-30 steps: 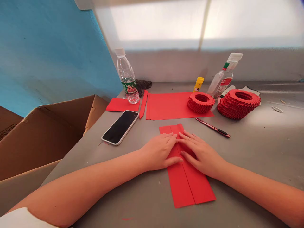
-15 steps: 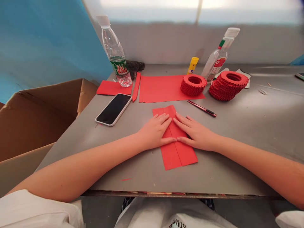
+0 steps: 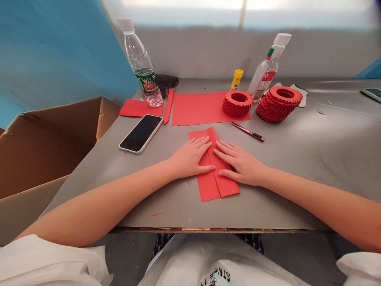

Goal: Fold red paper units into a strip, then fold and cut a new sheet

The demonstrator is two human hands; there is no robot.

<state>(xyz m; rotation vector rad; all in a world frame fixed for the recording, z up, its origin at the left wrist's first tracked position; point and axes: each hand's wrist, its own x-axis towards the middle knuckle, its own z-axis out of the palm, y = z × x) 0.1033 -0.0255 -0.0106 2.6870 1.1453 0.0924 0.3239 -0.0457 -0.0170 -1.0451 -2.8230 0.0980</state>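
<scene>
A folded sheet of red paper (image 3: pixel 218 184) lies on the grey table in front of me, with a lengthwise line where its folded edges meet. My left hand (image 3: pixel 192 157) rests flat on its left half, fingers stretched out and thumb reaching toward the middle line. On the right half lies my right hand (image 3: pixel 238 163), its fingers spread and pressing on the paper. Just beyond the right hand is a utility knife (image 3: pixel 247 132). A larger red sheet (image 3: pixel 196 109) lies farther back, with a ring of folded red paper (image 3: pixel 237 104) on its right end.
Left of the paper lies a phone (image 3: pixel 141 134). Behind it are a water bottle (image 3: pixel 145 79), a folded red piece (image 3: pixel 133 108) and a red strip (image 3: pixel 168 106). A glue stick (image 3: pixel 237 80), another bottle (image 3: pixel 268 73) and a taller red stack (image 3: pixel 278 105) stand at the back. A cardboard box (image 3: pixel 59 131) is left.
The view has shifted slightly. My right hand has slid a little outward from the paper's middle line, its thumb now farther from the left thumb. The left hand stays on the paper.
</scene>
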